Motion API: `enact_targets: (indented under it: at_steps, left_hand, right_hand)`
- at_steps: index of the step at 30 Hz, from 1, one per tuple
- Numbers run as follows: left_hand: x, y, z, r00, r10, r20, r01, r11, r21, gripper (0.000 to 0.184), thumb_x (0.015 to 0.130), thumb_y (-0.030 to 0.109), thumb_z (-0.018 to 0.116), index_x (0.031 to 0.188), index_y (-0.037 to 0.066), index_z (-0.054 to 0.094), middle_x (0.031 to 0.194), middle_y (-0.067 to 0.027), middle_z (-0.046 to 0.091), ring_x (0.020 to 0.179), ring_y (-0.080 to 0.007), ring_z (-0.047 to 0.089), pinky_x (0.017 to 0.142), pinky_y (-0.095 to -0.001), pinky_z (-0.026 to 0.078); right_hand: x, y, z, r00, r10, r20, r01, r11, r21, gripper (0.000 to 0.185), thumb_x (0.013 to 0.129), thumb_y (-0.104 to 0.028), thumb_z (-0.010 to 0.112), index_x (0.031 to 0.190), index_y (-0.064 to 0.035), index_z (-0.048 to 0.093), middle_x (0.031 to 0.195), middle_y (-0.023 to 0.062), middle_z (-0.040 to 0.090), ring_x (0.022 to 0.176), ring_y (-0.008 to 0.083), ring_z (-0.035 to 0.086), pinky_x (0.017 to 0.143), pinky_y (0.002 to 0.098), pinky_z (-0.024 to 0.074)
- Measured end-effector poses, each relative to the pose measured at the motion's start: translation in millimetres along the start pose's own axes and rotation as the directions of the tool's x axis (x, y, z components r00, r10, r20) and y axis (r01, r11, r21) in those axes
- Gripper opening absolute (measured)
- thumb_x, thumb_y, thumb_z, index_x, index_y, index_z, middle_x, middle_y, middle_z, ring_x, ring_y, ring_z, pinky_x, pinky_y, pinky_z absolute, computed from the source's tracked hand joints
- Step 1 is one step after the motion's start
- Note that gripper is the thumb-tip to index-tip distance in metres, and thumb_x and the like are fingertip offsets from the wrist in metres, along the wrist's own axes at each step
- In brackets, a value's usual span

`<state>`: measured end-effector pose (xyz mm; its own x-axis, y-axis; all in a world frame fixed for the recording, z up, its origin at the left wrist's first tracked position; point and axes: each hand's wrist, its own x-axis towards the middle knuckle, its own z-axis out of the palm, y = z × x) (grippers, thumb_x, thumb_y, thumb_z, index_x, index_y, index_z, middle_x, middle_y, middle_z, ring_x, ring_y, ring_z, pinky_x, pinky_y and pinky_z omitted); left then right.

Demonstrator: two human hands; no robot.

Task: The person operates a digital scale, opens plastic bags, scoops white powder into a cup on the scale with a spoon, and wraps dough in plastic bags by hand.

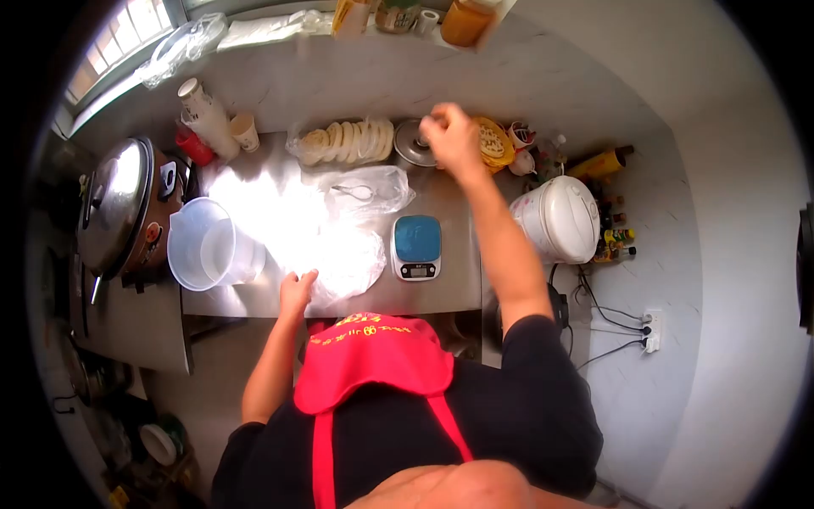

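Observation:
My left hand (296, 293) is at the counter's front edge, its fingers closed on the near edge of a clear plastic bag (352, 263). My right hand (452, 136) is raised at the back, beside a round glass lid (413, 142); its fingers are curled and blurred, and anything in them is too small to make out. A scale (416, 247) with a blue top lies right of the bag. Behind the bag, another plastic bag (373, 191) has a white spoon (354, 192) on it. Pale round slices (348, 142) in plastic lie left of the lid.
At the left are a clear pitcher (208, 246) and a large cooker (119, 204). Paper cups (244, 132) stand at the back. A white rice cooker (560, 219), bottles (617, 235) and a yellow container (494, 142) are on the right.

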<state>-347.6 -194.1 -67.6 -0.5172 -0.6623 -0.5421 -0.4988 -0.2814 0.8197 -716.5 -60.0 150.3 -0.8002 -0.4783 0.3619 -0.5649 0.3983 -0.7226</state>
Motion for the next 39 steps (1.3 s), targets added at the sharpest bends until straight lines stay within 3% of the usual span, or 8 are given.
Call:
enact_targets:
  at_steps: [7,11,13,14,23,26,30,39]
  left_hand:
    - [-3,-4,2,0.973,0.161,-0.167,-0.136,0.979,0.152,0.048,0.076,0.032,0.077,0.097,-0.005,0.054,0.087,-0.0083,0.053,0.08,-0.0169,0.051,0.072,-0.0319,0.044]
    - [-5,-20,2,0.98,0.082,-0.179,-0.078,0.996,0.031,0.056,0.078,0.033,0.077,0.11,-0.006,0.054,0.097,-0.0101,0.055,0.088,-0.0187,0.052,0.079,-0.0313,0.045]
    - [-13,-14,3,0.978,0.067,-0.196,-0.06,0.997,0.043,0.056,0.079,0.033,0.077,0.111,-0.007,0.055,0.099,-0.0108,0.057,0.089,-0.019,0.054,0.079,-0.0312,0.046]
    - [-18,-11,3,0.984,0.043,-0.175,-0.045,0.999,-0.008,0.054,0.08,0.033,0.076,0.111,-0.006,0.055,0.098,-0.0099,0.057,0.088,-0.0176,0.054,0.076,-0.0303,0.046]
    - [-6,-1,-6,1.0,0.024,-0.015,-0.024,0.999,-0.043,0.054,0.08,0.035,0.075,0.113,-0.001,0.052,0.1,-0.007,0.055,0.087,-0.0145,0.052,0.07,-0.0297,0.044]
    - [-12,24,-7,0.996,0.016,0.089,-0.014,1.0,-0.022,0.047,0.081,0.032,0.074,0.107,-0.001,0.054,0.095,-0.0058,0.058,0.084,-0.0133,0.053,0.07,-0.0287,0.043]
    - [0,24,-1,0.995,0.035,0.093,-0.037,0.999,0.014,0.036,0.083,0.029,0.071,0.103,0.003,0.056,0.088,-0.0036,0.058,0.077,-0.0128,0.053,0.067,-0.0283,0.043]
    - [-7,21,13,0.999,0.003,0.042,-0.004,1.0,0.027,0.059,0.076,0.025,0.075,0.117,-0.01,0.05,0.102,-0.0148,0.06,0.089,-0.0201,0.059,0.075,-0.0325,0.048]
  right_hand:
    - [220,-38,-63,0.799,-0.357,-0.484,0.061,0.849,-0.525,0.033,0.083,-0.027,0.068,0.108,-0.0054,0.064,0.08,0.0127,0.07,0.077,0.0317,0.068,0.073,0.0411,0.0525]
    - [310,-21,-78,0.922,-0.253,-0.293,0.077,0.861,-0.503,0.056,0.084,-0.026,0.058,0.135,-0.0094,0.041,0.101,0.0233,0.067,0.097,0.0435,0.064,0.083,0.0498,0.0518]
    - [331,-13,-76,0.922,-0.313,-0.227,0.138,0.816,-0.562,0.026,0.084,-0.026,0.057,0.099,-0.0055,0.063,0.094,0.0264,0.066,0.093,0.0444,0.064,0.079,0.0512,0.0516]
    - [329,-12,-72,0.932,-0.295,-0.213,0.133,0.822,-0.554,0.026,0.084,-0.026,0.057,0.099,-0.0055,0.063,0.094,0.0264,0.066,0.093,0.0444,0.064,0.079,0.0512,0.0516]
    - [62,-23,-88,0.746,-0.56,-0.36,0.465,0.825,-0.32,0.024,0.083,-0.023,0.07,0.094,-0.0025,0.065,0.087,0.0203,0.068,0.077,0.0386,0.066,0.062,0.0462,0.0523]
    - [-72,24,-54,0.839,-0.422,-0.344,0.365,0.905,-0.221,0.005,0.087,-0.006,0.064,0.09,-0.0039,0.067,0.072,0.0104,0.066,0.063,0.0242,0.064,0.062,0.0339,0.0502]
    - [-223,102,5,0.976,0.04,-0.214,-0.058,0.995,-0.081,0.01,0.089,-0.01,0.062,0.096,-0.0033,0.065,0.088,0.0154,0.066,0.082,0.0353,0.064,0.071,0.0418,0.051]
    - [-298,157,50,0.981,0.136,-0.139,-0.153,0.981,-0.118,0.012,0.089,-0.01,0.063,0.1,-0.005,0.065,0.088,0.0149,0.066,0.082,0.0344,0.065,0.071,0.0408,0.0516]
